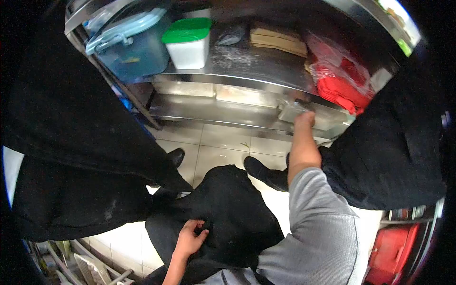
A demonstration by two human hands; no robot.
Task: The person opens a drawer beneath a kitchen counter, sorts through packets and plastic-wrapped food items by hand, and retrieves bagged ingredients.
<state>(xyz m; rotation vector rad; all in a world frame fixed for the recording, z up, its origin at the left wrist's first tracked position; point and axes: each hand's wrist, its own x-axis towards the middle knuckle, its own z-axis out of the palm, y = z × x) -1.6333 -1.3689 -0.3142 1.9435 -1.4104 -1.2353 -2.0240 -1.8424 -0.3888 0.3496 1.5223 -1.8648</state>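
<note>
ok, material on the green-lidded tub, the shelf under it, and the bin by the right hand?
Green-lidded tub: likely plastic; opaque white body, smooth green lid.
Shelf: probably stainless steel; smooth grey surface with a metallic sheen.
Bin by the right hand: perhaps clear plastic, as its pale walls seem see-through; blur leaves glass possible.

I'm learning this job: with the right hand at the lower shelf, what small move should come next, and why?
Perhaps secure the pale container at the lower shelf with the right hand: it is there, blur hides whether it grips, and the left hand is away over dark cloth.
</note>
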